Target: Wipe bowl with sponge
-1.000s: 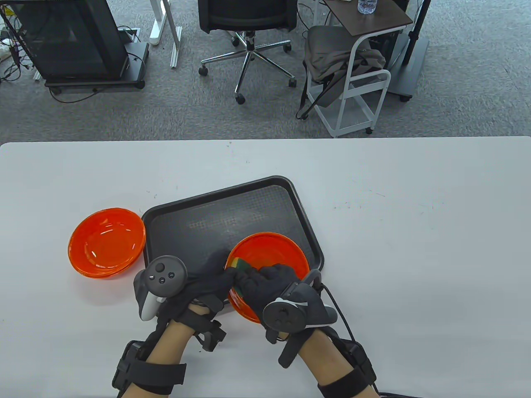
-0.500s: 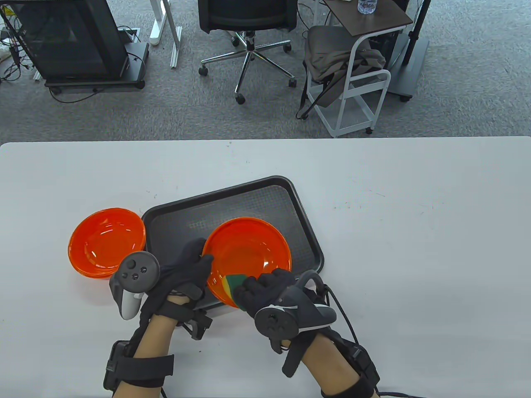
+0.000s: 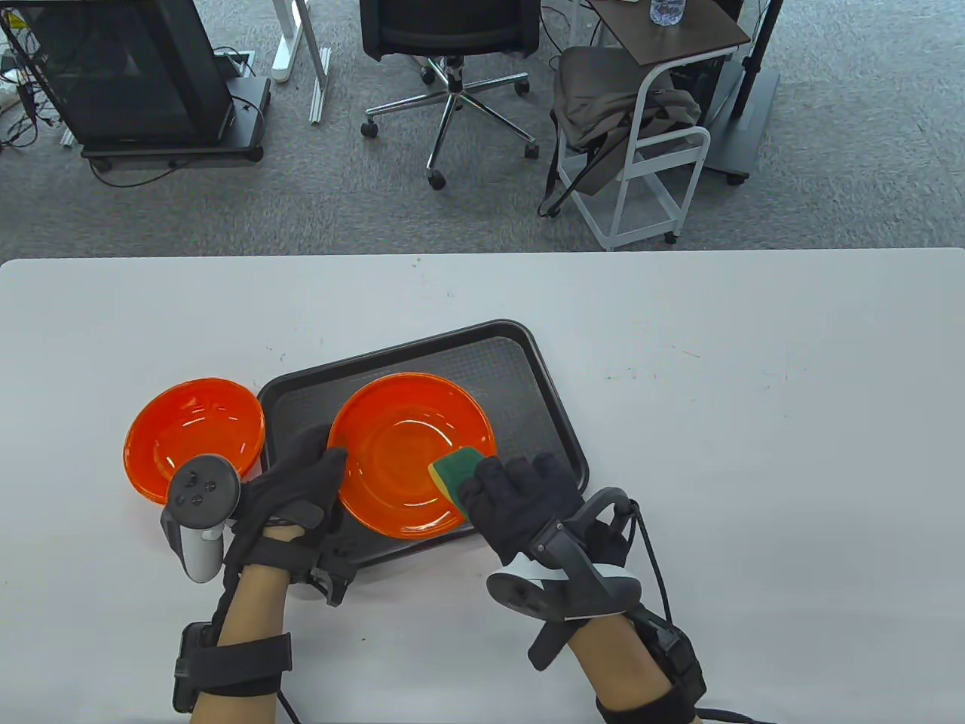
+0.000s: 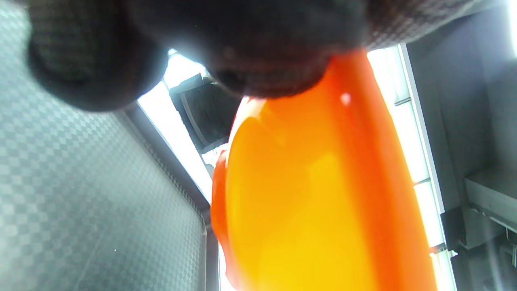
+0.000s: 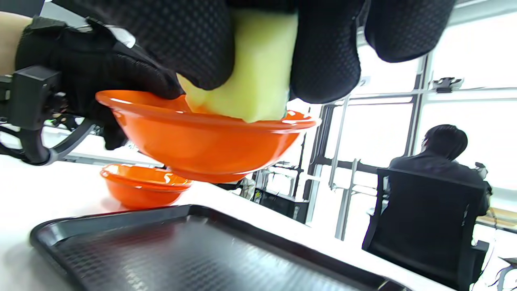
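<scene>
An orange bowl [image 3: 407,452] is held above the black tray [image 3: 520,362]; the right wrist view shows it [image 5: 202,141] lifted clear of the tray [image 5: 194,250]. My left hand [image 3: 301,483] grips its left rim, and the bowl fills the left wrist view [image 4: 315,202]. My right hand [image 3: 520,498] holds a green and yellow sponge [image 3: 456,471] against the bowl's right rim; its yellow side shows in the right wrist view [image 5: 254,68].
A second orange bowl [image 3: 192,441] sits on the white table [image 3: 754,415] left of the tray, also in the right wrist view [image 5: 143,188]. Beyond the table's far edge are an office chair [image 3: 452,45] and a white cart [image 3: 648,151].
My left hand has carried the bowl left and a little farther over the tray and levelled it. My right hand with the sponge has moved from inside the bowl out to its right rim.
</scene>
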Demonstrator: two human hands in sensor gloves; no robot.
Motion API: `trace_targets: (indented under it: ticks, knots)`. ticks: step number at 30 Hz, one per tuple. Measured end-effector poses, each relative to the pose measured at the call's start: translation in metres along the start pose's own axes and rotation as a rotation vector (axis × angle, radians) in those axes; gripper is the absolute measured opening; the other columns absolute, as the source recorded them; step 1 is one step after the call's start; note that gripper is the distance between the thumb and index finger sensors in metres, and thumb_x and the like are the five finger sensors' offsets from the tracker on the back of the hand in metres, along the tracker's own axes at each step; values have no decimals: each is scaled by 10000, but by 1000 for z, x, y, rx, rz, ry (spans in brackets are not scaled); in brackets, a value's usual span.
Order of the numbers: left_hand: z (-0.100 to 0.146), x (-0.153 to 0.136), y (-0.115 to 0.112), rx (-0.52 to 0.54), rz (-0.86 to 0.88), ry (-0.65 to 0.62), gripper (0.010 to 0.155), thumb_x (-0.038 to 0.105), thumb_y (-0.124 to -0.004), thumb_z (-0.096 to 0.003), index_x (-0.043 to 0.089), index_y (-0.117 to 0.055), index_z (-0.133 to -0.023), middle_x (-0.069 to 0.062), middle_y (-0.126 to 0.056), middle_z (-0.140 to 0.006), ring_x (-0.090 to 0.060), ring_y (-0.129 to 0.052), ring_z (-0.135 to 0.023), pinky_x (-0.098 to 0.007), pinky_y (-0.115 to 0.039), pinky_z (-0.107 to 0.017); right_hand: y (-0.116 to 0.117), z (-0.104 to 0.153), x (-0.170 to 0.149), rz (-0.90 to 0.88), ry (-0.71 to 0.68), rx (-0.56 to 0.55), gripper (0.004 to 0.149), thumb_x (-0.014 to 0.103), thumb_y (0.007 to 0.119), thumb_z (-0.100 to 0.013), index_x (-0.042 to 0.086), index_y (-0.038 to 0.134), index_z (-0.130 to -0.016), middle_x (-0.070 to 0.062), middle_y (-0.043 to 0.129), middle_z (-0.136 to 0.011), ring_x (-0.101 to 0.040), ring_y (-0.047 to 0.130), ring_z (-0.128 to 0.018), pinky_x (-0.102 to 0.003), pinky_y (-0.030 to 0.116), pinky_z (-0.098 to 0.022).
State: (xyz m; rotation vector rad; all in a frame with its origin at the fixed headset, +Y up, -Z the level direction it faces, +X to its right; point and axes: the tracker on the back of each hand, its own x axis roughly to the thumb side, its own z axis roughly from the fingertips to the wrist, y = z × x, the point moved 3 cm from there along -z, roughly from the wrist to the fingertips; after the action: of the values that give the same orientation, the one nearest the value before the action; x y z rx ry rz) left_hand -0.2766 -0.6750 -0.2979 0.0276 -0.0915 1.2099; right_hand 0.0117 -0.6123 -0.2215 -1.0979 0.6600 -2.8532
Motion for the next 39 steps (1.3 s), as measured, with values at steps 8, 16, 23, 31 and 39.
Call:
trace_targets:
  ticks: [8, 16, 23, 31, 39]
  knots:
    - [-1, -16, 15, 13, 179, 49, 579, 421, -783, -527, 49, -662, -955, -67, -942, -417, -94, -971, -35, -357, -933, -202, -6, 14, -29, -76, 109, -184, 470, 284, 810, -523, 173, 648, -950, -173, 834, -941, -365, 937, -692, -618, 722, -524]
    - [0, -20, 13, -49, 357, 51, 572, 424, -761, -545, 54, -646, -965, -48, -946, -436, -86, -977, -62, -354, -934, -215, 12, 22, -52, -717, 201, -369, 489, 271, 803, -529, 136, 619, -962, -208, 820, -934, -368, 952, -661, -608, 738, -510]
    - [2, -20, 11, -20, 256, 91, 588, 504, -778, -546, 82, -683, -945, -46, -962, -475, -109, -1002, -94, -373, -932, -236, 26, 22, -52, -950, 215, -392, 503, 272, 856, -509, 157, 648, -952, -200, 830, -930, -360, 968, -647, -595, 755, -506]
    - [-1, -13, -10, -81, 75, 107, 567, 397, -839, -508, 58, -667, -930, -45, -989, -550, -153, -1069, -194, -411, -934, -273, 23, 24, -53, -933, 211, -447, 482, 268, 865, -506, 188, 671, -939, -171, 839, -932, -351, 974, -648, -588, 761, -509]
    - [-1, -4, -35, -321, 132, 56, 554, 381, -813, -523, 62, -661, -949, -45, -985, -482, -120, -1021, -106, -391, -932, -232, 27, 31, -66, -1014, 292, -514, 464, 265, 837, -521, 192, 663, -944, -170, 837, -934, -353, 970, -647, -590, 758, -506]
